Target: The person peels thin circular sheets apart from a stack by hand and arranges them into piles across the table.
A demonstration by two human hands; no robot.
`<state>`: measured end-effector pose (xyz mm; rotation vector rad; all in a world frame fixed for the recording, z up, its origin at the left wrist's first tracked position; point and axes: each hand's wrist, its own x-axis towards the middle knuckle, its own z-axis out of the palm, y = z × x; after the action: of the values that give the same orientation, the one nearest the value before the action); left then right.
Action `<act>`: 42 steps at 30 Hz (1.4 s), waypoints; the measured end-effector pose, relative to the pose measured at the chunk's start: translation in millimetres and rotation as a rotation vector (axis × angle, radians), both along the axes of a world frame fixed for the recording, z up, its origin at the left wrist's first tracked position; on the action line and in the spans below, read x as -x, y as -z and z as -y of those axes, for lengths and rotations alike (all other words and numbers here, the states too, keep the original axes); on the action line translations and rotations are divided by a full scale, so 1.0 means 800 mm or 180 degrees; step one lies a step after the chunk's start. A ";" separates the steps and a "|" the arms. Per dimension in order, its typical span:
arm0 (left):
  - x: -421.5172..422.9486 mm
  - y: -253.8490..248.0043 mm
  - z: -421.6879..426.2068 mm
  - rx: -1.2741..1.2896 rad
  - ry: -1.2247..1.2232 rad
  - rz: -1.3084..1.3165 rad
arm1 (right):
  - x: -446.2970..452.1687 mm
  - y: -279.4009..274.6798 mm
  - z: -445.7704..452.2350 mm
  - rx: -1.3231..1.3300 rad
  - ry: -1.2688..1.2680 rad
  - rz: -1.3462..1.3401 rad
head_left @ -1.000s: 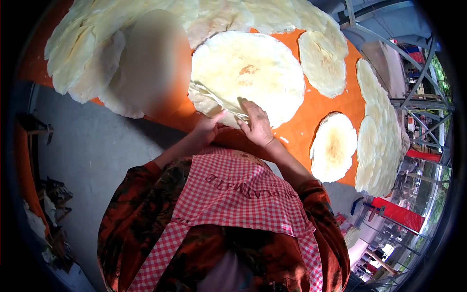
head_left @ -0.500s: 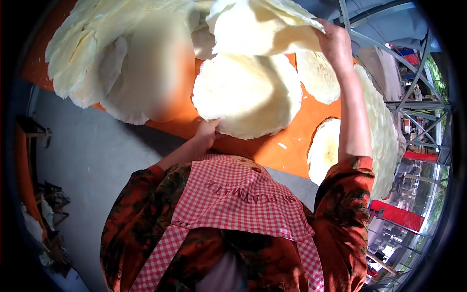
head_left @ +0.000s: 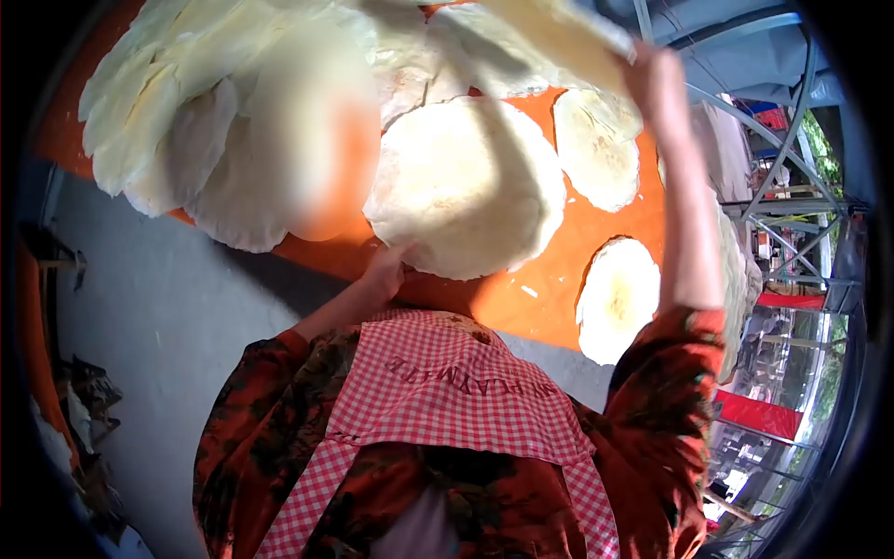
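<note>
A round, pale flatbread (head_left: 447,186) lies in the middle of an orange tabletop (head_left: 559,219). My left hand (head_left: 382,273) grips its near left edge, the fingertips partly hidden by the bread. Farther off, at upper right, my right hand (head_left: 652,88) is closed on the edge of another flatbread (head_left: 563,37), which is raised, tilted and smeared by motion. That one runs out of the top of the view. Between my arms, two smaller flatbreads lie apart: an oval flatbread (head_left: 598,149) beyond and a round flatbread (head_left: 618,300) nearer my right sleeve.
A large overlapping pile of flatbreads (head_left: 140,112) covers the left side of the table, partly under a blurred patch. More flatbreads (head_left: 734,289) stand beyond my right forearm. Metal frame bars (head_left: 792,140) rise at right. Grey floor (head_left: 168,289) shows at left.
My right hand has lifted its flatbread up and away, uncovering more bread behind the middle one. The left hand still holds the middle flatbread's edge, slightly lower in view.
</note>
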<state>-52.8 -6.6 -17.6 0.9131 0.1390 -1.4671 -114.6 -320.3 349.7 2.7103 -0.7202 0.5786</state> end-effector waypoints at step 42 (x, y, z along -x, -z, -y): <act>-0.002 -0.044 0.013 -0.0091 -0.0322 0.0667 | 0.133 0.232 -0.131 -0.0242 -0.0510 0.0424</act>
<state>-51.4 -17.2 17.9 1.0620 0.0505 -1.2706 -220.7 -215.3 164.3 2.8394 -0.5700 0.7912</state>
